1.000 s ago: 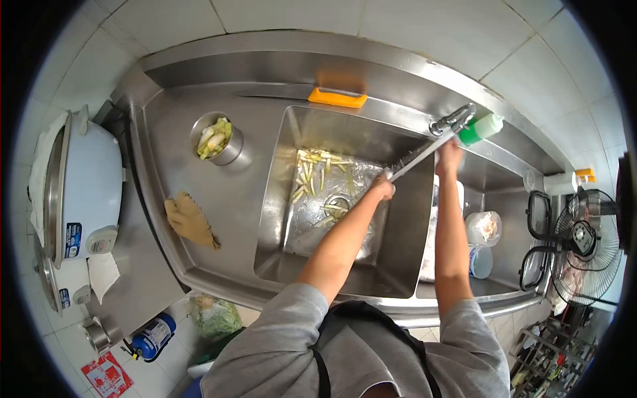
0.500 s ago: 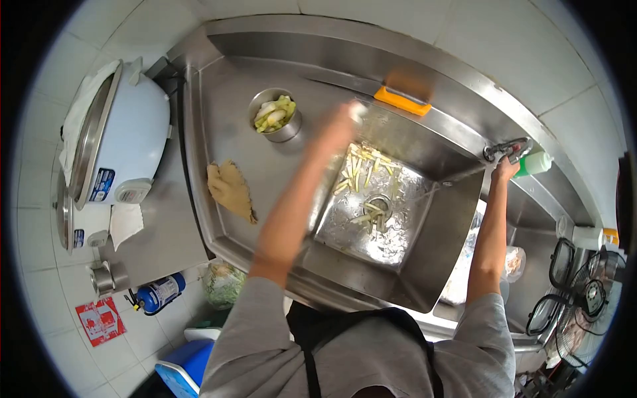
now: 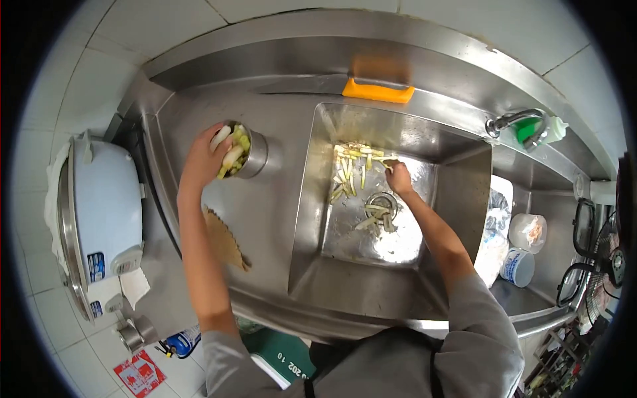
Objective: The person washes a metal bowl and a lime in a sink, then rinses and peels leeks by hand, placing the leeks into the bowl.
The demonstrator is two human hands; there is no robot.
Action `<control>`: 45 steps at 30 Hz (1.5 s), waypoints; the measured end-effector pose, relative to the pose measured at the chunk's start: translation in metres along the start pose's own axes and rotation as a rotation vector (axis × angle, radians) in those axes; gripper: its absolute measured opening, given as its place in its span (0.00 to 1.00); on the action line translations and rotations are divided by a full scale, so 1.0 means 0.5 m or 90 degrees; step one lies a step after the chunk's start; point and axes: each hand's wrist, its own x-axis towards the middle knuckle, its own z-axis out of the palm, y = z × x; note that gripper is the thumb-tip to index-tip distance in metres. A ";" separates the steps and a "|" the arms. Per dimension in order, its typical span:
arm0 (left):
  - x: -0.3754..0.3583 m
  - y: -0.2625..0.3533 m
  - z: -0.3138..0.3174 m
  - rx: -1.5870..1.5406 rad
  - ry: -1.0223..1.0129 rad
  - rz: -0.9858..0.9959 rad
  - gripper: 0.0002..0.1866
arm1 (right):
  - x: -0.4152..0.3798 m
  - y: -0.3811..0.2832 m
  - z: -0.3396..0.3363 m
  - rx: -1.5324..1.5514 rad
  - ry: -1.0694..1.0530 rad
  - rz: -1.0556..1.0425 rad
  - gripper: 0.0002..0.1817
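My left hand [image 3: 201, 156] is curled at the rim of a round steel pot [image 3: 257, 154] on the drainboard, its fingers closed on a white vegetable piece [image 3: 220, 137]. Pale green and white vegetable chunks [image 3: 241, 143] fill the pot, which looks tilted. Down in the sink basin [image 3: 345, 272], my right hand [image 3: 399, 178] pinches at the edge of a scatter of pale green vegetable strips [image 3: 352, 169]; its fingertips are partly hidden. More cut strips [image 3: 378, 217] lie over the drain.
A brown cloth [image 3: 224, 240] lies on the drainboard. An orange-handled tool [image 3: 378, 91] rests behind the sink. The faucet [image 3: 521, 121] and a green bottle [image 3: 555, 129] are at the back right. Tubs [image 3: 517, 267] sit in the right basin. A large cooker [image 3: 109, 205] stands left.
My right hand has left the faucet and come down into the sink. My left hand has moved from above the sink to the pot. A thin water stream no longer shows.
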 end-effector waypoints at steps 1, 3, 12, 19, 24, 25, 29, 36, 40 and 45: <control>-0.019 0.020 -0.002 0.019 0.068 0.025 0.19 | 0.027 0.015 0.039 -0.058 -0.069 0.006 0.18; -0.053 0.071 -0.008 0.008 0.145 0.045 0.17 | 0.076 0.036 0.102 -0.109 -0.138 0.015 0.22; -0.164 0.174 0.077 -0.284 -0.210 -0.054 0.18 | -0.033 0.073 0.273 -0.224 -0.118 0.180 0.21; -0.158 0.205 0.349 -0.404 -0.448 0.005 0.21 | -0.064 0.065 0.167 0.224 -0.110 0.295 0.24; -0.123 0.288 0.634 -0.521 -0.327 -0.229 0.29 | -0.121 -0.053 -0.012 0.218 -0.124 0.234 0.20; -0.124 0.328 0.648 -0.701 -0.313 -0.332 0.27 | -0.138 -0.046 -0.011 0.124 -0.105 0.106 0.22; -0.129 0.397 0.682 -1.023 -0.281 -0.452 0.22 | -0.191 -0.078 -0.134 0.180 -0.053 0.111 0.29; -0.075 0.500 0.720 -1.245 -0.450 -0.440 0.19 | -0.196 -0.109 -0.304 0.214 0.175 -0.021 0.21; -0.068 0.541 0.638 -1.347 -0.551 -0.248 0.19 | -0.173 -0.114 -0.377 0.196 0.238 -0.097 0.07; -0.066 0.553 0.596 -1.238 -0.674 -0.214 0.11 | -0.163 -0.093 -0.459 0.345 -0.075 -0.060 0.07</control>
